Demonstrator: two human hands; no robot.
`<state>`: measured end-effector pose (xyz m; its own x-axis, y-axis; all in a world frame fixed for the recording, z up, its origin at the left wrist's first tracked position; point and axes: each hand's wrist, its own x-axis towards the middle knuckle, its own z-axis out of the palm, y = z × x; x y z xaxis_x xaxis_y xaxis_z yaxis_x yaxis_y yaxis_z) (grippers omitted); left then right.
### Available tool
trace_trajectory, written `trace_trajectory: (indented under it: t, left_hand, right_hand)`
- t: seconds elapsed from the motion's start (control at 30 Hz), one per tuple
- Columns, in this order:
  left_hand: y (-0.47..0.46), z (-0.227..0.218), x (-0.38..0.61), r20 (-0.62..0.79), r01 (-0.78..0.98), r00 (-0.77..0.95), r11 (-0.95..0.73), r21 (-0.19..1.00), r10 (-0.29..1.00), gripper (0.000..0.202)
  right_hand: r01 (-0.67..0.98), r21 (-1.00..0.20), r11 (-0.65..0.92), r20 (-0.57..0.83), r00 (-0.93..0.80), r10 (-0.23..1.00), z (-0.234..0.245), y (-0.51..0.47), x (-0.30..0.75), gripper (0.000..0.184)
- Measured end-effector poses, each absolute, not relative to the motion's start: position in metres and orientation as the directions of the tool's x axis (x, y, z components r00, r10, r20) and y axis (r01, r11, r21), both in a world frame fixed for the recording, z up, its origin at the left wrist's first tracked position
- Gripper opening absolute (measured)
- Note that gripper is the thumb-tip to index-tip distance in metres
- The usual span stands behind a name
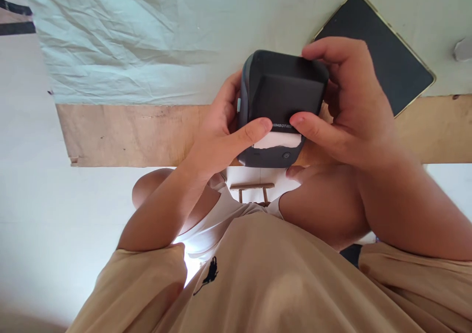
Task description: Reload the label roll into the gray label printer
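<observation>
A small black label printer (pixel 287 94) is held between both hands above the near edge of the table. Pale paper (pixel 276 140) with a ragged edge sticks out of its front slot, and a round power button sits below that. Round the printer's left side wraps my left hand (pixel 226 121), its thumb on the front by the printed lettering. My right hand (pixel 346 92) grips the right side, with the index finger on the far top corner and the thumb on the lid near the slot. The other fingers are partly hidden behind the printer.
A dark tablet (pixel 379 52) with a gold rim lies at the back right, close behind my right hand. A pale wrinkled cloth (pixel 129 43) covers the wooden table (pixel 140 131) up to a bare front strip. A small grey object (pixel 462 50) is at the far right.
</observation>
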<state>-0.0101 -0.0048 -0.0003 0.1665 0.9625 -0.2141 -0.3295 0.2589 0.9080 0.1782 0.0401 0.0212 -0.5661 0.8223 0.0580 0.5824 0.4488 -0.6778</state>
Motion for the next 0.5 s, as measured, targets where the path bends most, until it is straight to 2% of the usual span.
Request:
trace_trajectory:
  t: [0.2,0.27,0.37,0.5]
  left_hand:
    - [-0.0031,0.0039,-0.0144,-0.236,-0.281,0.215,0.292,0.914,0.947,0.056]
    - [-0.0021,0.0061,-0.015,-0.194,-0.265,0.243,0.257,0.929,0.95,0.053]
    - [0.0009,0.0078,-0.0129,-0.11,-0.327,0.264,0.196,0.925,0.958,0.045]
    - [0.0055,0.0075,-0.0078,-0.107,-0.451,0.224,0.2,0.87,0.969,0.032]
  right_hand:
    - [0.58,-0.65,0.491,0.096,-0.578,0.81,0.0185,0.0376,0.1769,0.06]
    - [0.577,-0.633,0.516,0.134,-0.575,0.807,0.0174,0.038,0.1771,0.059]
    - [0.583,-0.582,0.567,0.196,-0.576,0.793,0.0161,0.0387,0.1773,0.058]
    - [0.605,-0.525,0.598,0.223,-0.58,0.784,0.0182,0.0374,0.1772,0.057]
